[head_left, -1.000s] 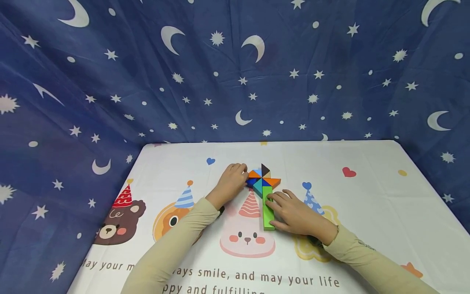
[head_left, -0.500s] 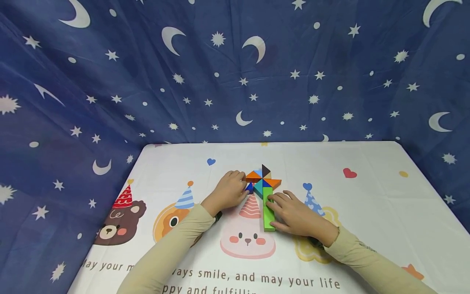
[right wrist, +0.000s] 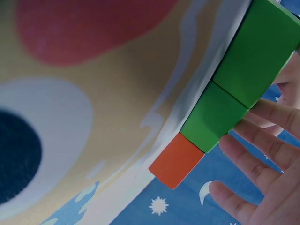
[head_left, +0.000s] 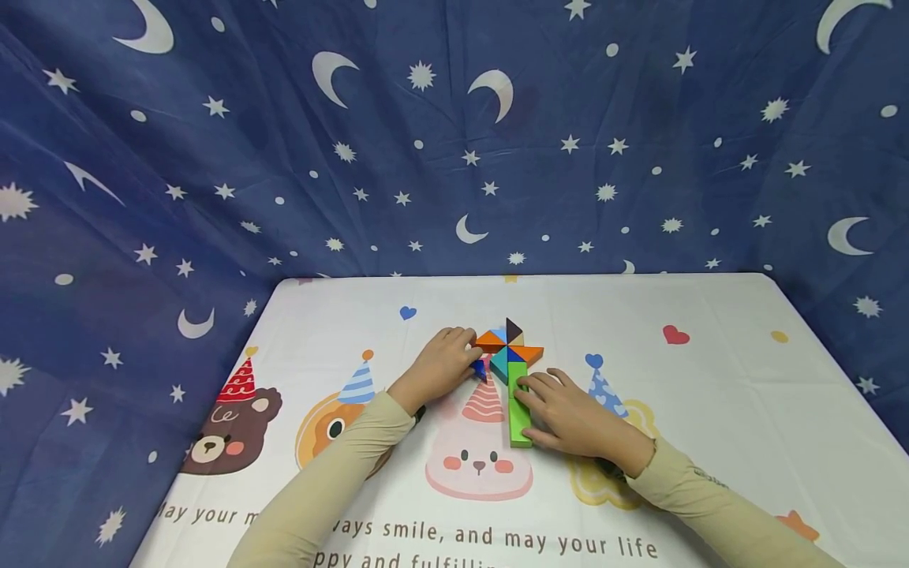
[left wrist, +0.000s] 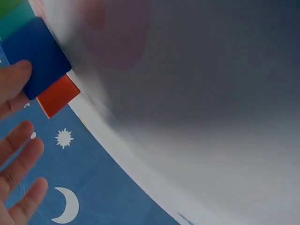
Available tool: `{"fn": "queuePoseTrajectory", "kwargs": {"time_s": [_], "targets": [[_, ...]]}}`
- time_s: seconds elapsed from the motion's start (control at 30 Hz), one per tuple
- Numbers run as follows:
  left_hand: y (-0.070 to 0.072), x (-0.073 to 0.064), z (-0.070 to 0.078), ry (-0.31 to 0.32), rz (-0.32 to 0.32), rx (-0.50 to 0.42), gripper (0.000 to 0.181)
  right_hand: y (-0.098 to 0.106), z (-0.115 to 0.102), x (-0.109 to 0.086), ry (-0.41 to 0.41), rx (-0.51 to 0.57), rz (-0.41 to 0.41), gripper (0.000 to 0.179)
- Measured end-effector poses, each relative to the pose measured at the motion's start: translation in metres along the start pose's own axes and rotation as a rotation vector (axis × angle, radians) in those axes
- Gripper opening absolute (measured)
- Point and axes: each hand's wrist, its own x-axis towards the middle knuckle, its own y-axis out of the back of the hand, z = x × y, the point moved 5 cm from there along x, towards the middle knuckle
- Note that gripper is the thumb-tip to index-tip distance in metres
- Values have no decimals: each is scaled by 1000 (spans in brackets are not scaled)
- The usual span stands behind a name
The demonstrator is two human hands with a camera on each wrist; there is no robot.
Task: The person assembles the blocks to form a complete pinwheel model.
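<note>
My left hand (head_left: 442,364) pinches a blue triangular block (head_left: 480,369), turned and set a little apart from a pinwheel of coloured wedges. In the left wrist view the thumb lies on this blue block (left wrist: 40,54), while the other fingers spread away. The pinwheel has an orange wedge (head_left: 491,342) on the left, a dark brown wedge (head_left: 513,330) on top and a teal wedge (head_left: 499,364) below. My right hand (head_left: 571,412) rests beside a stem of two green blocks (head_left: 519,432) laid end to end; its straight fingertips touch them (right wrist: 213,115).
Another orange wedge (head_left: 529,352) points right from the pinwheel, close over the right fingertips. The white tablecloth (head_left: 717,410) carries printed animals and lettering. A blue star-patterned curtain (head_left: 398,158) rises behind the table's far edge.
The blue triangular block has come out of the pinwheel's lower left, drawn slightly toward me and turned in my left fingers. The right hand and green blocks stay put.
</note>
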Motion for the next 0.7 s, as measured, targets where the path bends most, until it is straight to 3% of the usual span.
{"fn": "queuePoseTrajectory", "kwargs": {"time_s": [0.3, 0.7], "targets": [[1, 3, -3, 176, -10, 78, 31, 0, 0, 0, 3, 5, 8, 56], [-4, 11, 10, 158, -68, -23, 28, 1, 0, -1, 9, -4, 28, 54]]}}
